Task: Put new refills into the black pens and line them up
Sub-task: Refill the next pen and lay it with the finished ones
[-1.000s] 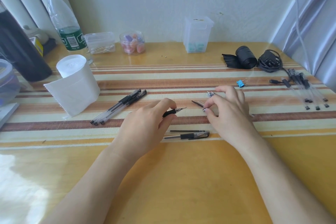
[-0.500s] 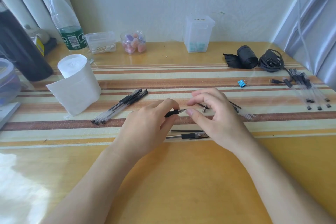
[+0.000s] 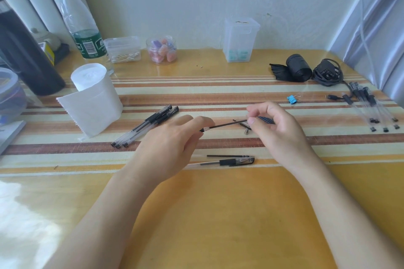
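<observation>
The right hand has been drawing away toward the right of the frame. A thin black refill is now spanning the gap where the fingertips were meeting at the pen tip half a second ago. The right thumb and forefinger are pinching the refill's right end. The left hand is curling around the pen barrel at frame centre, with only the barrel's end peeking out.

Below the hands, another black pen and a loose refill are lying side by side on the striped table. Three black pens are lying together left of centre, near a tissue roll. At upper left a clear bottle is showing a green label with a barcode, its lettering too blurred to read. A blue binder clip is sitting above the right hand.
</observation>
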